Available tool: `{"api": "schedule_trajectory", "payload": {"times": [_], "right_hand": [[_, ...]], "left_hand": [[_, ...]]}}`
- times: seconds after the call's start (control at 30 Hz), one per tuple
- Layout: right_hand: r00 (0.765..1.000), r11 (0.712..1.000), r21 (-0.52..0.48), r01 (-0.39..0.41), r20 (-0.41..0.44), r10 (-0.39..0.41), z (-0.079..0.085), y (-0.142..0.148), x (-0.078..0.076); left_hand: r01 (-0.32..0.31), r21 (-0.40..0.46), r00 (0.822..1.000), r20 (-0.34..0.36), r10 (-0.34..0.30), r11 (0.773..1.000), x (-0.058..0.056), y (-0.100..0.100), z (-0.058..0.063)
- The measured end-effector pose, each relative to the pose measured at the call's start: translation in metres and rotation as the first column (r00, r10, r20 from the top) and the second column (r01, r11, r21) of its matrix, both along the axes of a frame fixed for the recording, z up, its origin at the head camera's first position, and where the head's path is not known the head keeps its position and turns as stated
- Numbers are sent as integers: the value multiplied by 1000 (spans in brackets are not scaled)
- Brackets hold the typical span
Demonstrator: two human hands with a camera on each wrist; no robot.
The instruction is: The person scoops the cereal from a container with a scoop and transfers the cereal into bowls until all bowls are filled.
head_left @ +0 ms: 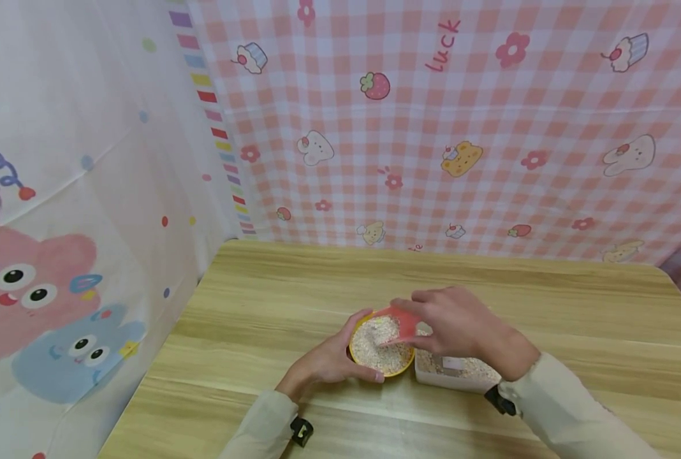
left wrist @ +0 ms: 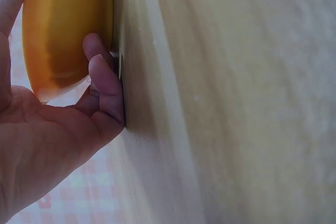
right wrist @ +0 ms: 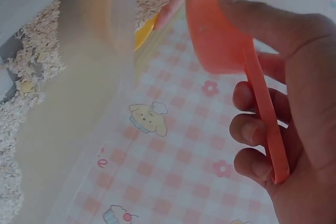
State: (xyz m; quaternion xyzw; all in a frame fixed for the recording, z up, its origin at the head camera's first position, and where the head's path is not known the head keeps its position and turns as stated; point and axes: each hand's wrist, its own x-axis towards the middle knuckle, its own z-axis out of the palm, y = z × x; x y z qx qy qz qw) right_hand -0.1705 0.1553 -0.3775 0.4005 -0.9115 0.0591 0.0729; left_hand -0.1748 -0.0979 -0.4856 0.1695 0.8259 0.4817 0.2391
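Observation:
A yellow bowl (left wrist: 63,30) filled with pale oat-like flakes (head_left: 372,352) stands on the table. My left hand (head_left: 331,358) holds it from the left, thumb and fingers spread round its side. In my right hand (head_left: 461,322) is an orange-red plastic scoop (right wrist: 218,32), its handle gripped by curled fingers with the thumb on the scoop's body. The scoop is tilted over the bowl's right side, close to the flakes. Beside the bowl, under my right hand, sits a translucent rectangular container (head_left: 452,381) with more flakes. My right hand and forearm partly hide that container.
The wood-patterned table (head_left: 248,306) reaches back to a pink checked cloth (head_left: 421,127). At the left hangs a white cloth (head_left: 117,76) with cartoon figures. A whitish object (head_left: 452,363) shows among the flakes in the container.

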Motion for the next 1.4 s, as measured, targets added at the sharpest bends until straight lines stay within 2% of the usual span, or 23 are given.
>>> {"api": "schedule_trajectory", "payload": {"times": [0.2, 0.37, 0.57, 0.77, 0.93, 1.07, 1.23, 1.4], "right_hand": [[990, 998, 18, -52, -133, 54, 0, -5, 0], [960, 996, 50, -76, -265, 87, 1, -7, -1], [929, 994, 88, -66, -357, 93, 4, -7, -1], [920, 985, 171, -14, -384, 80, 6, -2, 2], [911, 981, 192, -3, -404, 82, 6, 3, 2], [924, 984, 180, 17, -378, 53, 5, 9, 2], [936, 994, 106, 27, -352, 12, 2, 21, 4], [961, 997, 48, 64, -271, -49, -1, 34, 8]], "left_hand": [[3, 1, 1000, -12, -3, 1000, 1, 1, 0], [-1, 3, 1000, -7, 1, 1000, 1, 1, 1], [-6, -17, 1000, -3, 6, 1000, 1, 1, 1], [-3, -15, 1000, -11, 3, 1000, 0, 1, 0], [1, -10, 1000, -9, -1, 1000, -1, 1, -1], [0, -10, 1000, -11, 0, 1000, 0, 1, -1], [-3, -2, 1000, -19, 3, 1000, 0, 1, -1], [-14, -13, 1000, -14, 14, 1000, 0, 1, 0]]}}
